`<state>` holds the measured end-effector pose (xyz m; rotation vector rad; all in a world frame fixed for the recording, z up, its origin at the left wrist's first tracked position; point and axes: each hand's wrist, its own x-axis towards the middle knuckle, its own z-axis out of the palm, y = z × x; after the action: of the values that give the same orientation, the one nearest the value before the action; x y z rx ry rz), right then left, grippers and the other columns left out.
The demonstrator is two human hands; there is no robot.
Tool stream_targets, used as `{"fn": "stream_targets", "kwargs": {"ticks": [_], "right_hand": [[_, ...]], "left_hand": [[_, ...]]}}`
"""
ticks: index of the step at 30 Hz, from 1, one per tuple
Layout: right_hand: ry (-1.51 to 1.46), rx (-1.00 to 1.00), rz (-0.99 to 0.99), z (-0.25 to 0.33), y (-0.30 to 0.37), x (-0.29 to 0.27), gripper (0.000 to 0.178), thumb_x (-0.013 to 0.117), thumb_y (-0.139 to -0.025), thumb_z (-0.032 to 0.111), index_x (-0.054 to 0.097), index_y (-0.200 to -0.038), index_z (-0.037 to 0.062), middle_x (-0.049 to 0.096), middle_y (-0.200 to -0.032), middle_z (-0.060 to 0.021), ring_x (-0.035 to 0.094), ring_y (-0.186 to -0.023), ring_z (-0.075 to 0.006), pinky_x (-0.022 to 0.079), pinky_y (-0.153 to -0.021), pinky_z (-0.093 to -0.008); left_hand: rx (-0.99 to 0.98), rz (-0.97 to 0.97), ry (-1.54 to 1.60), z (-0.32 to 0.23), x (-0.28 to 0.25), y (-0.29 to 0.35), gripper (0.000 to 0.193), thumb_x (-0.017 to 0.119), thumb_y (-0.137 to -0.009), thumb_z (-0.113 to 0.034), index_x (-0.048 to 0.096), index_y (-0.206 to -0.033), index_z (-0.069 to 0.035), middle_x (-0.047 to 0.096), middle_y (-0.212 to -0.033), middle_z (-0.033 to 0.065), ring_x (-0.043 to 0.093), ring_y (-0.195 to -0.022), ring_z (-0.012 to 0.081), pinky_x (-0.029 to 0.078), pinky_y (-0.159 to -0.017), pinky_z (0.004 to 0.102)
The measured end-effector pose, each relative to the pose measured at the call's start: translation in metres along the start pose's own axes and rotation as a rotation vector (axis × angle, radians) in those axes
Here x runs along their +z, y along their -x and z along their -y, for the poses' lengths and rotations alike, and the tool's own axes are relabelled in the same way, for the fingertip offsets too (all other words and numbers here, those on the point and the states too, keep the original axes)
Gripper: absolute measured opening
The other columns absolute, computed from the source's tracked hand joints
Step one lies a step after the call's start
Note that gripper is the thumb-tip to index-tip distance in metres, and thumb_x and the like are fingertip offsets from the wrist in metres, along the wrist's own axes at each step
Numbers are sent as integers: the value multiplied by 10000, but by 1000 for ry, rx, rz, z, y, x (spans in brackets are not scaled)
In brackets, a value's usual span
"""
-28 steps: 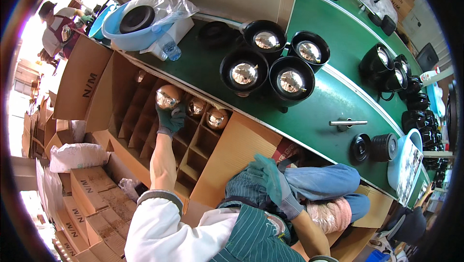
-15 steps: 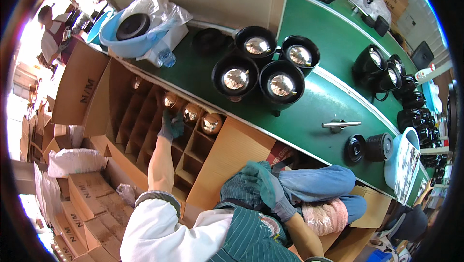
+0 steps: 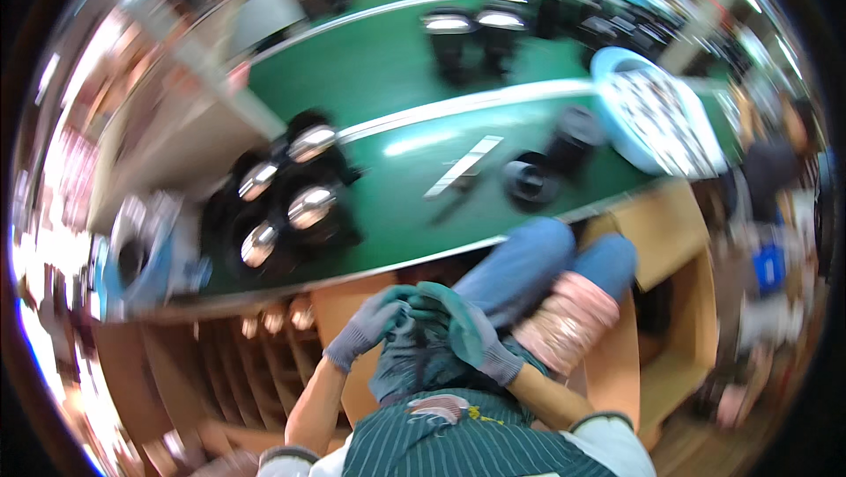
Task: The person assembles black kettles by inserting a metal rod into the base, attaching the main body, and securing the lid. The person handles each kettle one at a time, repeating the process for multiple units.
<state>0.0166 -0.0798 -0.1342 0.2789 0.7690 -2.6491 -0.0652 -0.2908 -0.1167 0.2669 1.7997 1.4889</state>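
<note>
- Two gloved hands meet over a worker's lap: the left hand [image 3: 374,318] and the right hand [image 3: 460,323] come together above a dark striped apron [image 3: 441,437], fingertips close or touching.
- The left hand's fingers are bent inward; whether they close on anything cannot be told.
- The right hand's fingers lie together, lightly bent toward the left hand, and their grip (if any) is hidden too.
- Three shiny balls [image 3: 275,319] sit in a row at the far edge of a divided cardboard box [image 3: 132,367], to the left of the left hand and apart from it.
- On the green bench [image 3: 392,226] beyond, four black cups with mirrored domes [image 3: 311,207] stand clustered at left.
- Farther right on it, a pale bar [image 3: 464,166] lies near a round black part [image 3: 530,181] and a dark cylinder [image 3: 577,136], with a light blue basin [image 3: 603,98] beyond.
- Denim-clad legs [image 3: 515,270] extend under the bench edge, a pink wrapped bundle [image 3: 568,323] against them.
</note>
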Motion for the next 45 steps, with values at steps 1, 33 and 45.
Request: {"fn": "stream_targets", "kwargs": {"ticks": [1, 33, 45], "right_hand": [[61, -121, -52, 16, 7, -4, 523, 463, -1114, 307, 398, -1555, 33, 542, -1491, -149, 574, -1323, -239, 455, -1142, -378], [118, -448, -773, 108, 150, -160, 591, 439, -1092, 449, 447, -1498, 19, 684, -1026, -177, 667, -705, -213, 527, -518, -263], [232, -321, -580, 108, 148, -183, 719, 371, -1094, 399, 154, -1604, -59, 478, -1369, -473, 661, -1085, -554, 633, -765, -580]], "left_hand": [[115, -82, -111, -21, 17, -22, 381, 484, -1051, -134, 574, -1390, 14, 683, -1273, 151, 651, -1129, 194, 512, -997, 321], [131, -854, 428, -22, -20, -219, 256, 694, -1008, -209, 674, -1240, -101, 707, -904, 39, 637, -627, 114, 453, -498, 224], [528, -859, -743, -90, 25, -288, 697, 713, -908, -218, 448, -1507, 21, 421, -1526, 275, 374, -1444, 420, 284, -1206, 497]]}}
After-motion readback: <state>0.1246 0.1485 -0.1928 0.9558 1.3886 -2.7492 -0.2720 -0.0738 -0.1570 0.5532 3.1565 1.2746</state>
